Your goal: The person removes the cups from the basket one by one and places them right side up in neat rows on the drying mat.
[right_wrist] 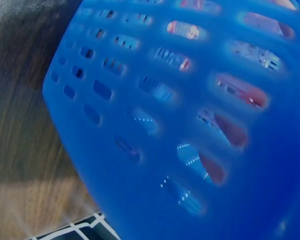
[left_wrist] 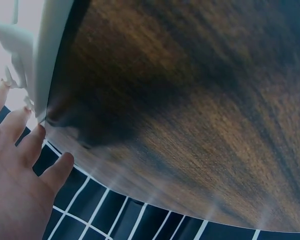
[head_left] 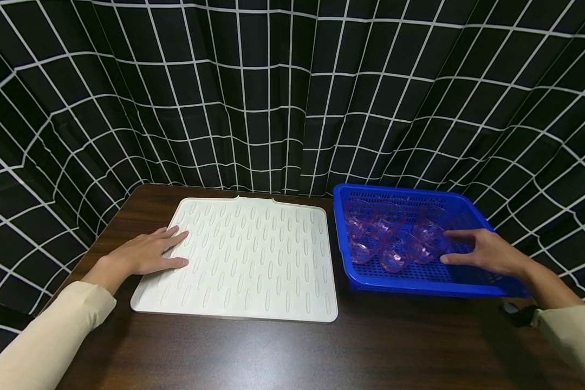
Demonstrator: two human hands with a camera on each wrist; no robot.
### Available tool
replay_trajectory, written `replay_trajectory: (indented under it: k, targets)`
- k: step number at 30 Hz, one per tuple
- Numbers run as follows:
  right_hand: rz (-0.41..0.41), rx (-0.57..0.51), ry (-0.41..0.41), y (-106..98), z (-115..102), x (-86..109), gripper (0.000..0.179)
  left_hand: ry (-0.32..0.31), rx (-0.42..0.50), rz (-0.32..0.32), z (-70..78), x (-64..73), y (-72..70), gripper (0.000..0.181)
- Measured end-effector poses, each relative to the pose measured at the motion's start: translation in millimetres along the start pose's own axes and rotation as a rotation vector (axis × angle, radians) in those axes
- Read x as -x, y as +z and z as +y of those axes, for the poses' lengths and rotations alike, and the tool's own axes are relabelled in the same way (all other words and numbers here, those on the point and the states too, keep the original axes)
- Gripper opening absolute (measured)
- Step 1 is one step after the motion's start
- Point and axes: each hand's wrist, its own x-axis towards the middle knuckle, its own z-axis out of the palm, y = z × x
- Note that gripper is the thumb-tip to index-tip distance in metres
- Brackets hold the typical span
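My left hand (head_left: 151, 253) rests with spread fingers on the left edge of a white draining mat (head_left: 253, 260) patterned with slim oval ridges. The left wrist view shows those fingertips (left_wrist: 37, 132) at the mat's rim (left_wrist: 50, 55). On the right, my right hand (head_left: 487, 252) reaches over a blue plastic basket (head_left: 351, 279). Its thumb and forefinger are extended and parted beside a clear pink glass (head_left: 428, 235); whether they touch it I cannot tell. Several more pink glasses, among them a front one (head_left: 394, 260), sit in the basket's left half. In the right wrist view the basket wall (right_wrist: 155, 130) hides this hand.
A dark brown wooden table (head_left: 253, 352) bears the mat and basket, a narrow gap between them. Black cloth with a white grid (head_left: 273, 97) hangs behind and at both sides. A small black object (head_left: 517, 313) lies by the right wrist.
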Motion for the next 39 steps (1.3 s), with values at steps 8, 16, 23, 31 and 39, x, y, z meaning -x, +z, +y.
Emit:
replay_trajectory:
  k: [8,16,23,31,39]
  targets:
    - [0.037,0.006,-0.014,3,-4,-8.6,0.084,0.010,-0.021,0.013,0.5,0.3,0.6,0.092]
    - [0.091,0.057,0.009,3,-13,-14.3,0.088,0.006,-0.018,0.006,0.2,0.8,0.4,0.093]
    - [0.108,0.049,0.023,7,-14,-15.4,0.089,0.006,-0.019,0.004,0.2,0.3,0.7,0.093]
    - [0.127,0.038,0.038,8,-15,-12.4,0.087,0.013,-0.024,0.012,1.5,3.1,0.6,0.091]
    - [0.152,0.008,0.026,1,-19,-4.3,0.085,0.020,-0.026,0.022,1.2,5.9,1.4,0.090]
